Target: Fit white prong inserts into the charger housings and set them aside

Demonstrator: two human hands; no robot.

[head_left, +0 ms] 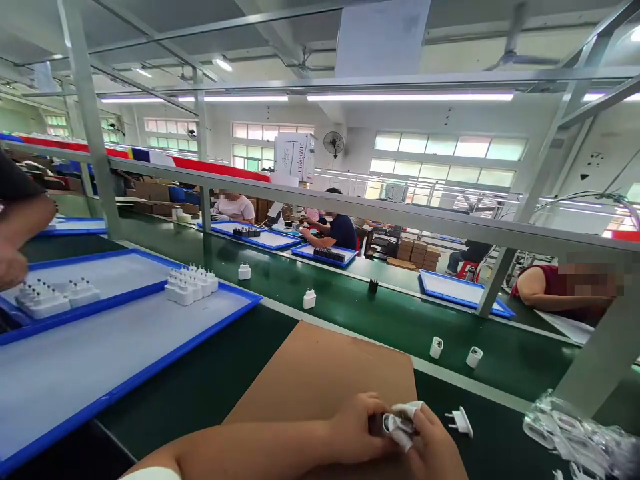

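Low in the head view, my left hand (356, 427) and my right hand (436, 443) meet over a brown cardboard sheet (330, 373). Between them is a small white charger housing (387, 423), its open end turned toward my left hand. Both hands are closed on it; white covers wrap some fingertips of the right one. The fingers hide most of the housing, and whatever is inside it cannot be made out. Just right of my right hand lies a white plug face (461, 421) with two pins.
White housings (437, 347) and assembled plug chargers (309, 298) stand on the green conveyor (280, 293). Blue-rimmed trays (125, 333) with chargers fill the left. A clear bag of white parts (575, 427) lies right, beside a metal post (607, 353). A co-worker's arm (23, 220) reaches in left.
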